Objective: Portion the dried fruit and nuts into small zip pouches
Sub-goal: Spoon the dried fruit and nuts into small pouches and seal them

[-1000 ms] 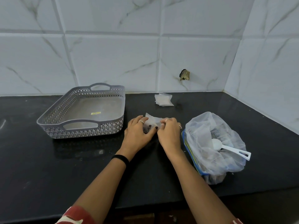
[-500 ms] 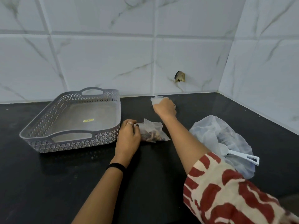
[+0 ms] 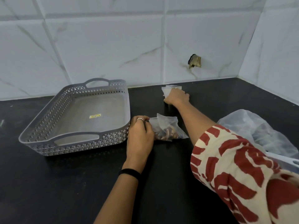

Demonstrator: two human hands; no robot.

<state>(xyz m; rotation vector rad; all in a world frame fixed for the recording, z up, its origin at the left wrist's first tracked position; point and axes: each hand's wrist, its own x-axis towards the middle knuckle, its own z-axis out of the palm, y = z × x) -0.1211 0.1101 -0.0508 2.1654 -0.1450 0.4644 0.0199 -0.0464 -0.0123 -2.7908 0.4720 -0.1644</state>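
Fig. L hand (image 3: 140, 135) pinches near-left corner of filled pouch (image 3: 166, 129), fingers curled on film; likely steadying it on black counter (image 3: 64, 183) just beside grey basket (image 3: 76, 113), prob. its destination. Pouch lies flat, long axis approx. left-right; which end is zip can't tell, top film crumpled. R hand (image 3: 177, 98) reaches to back, fingers curled over stack of empty pouches (image 3: 168, 88), apparently fetching next one. Bulk bag (image 3: 252, 126) waits at right, near R elbow; contents hidden.

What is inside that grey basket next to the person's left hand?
The grey basket shows only a small yellow sticker on its bare floor. The strip just behind its near wall is hidden. The filled pouch lies outside it, held by the left hand.
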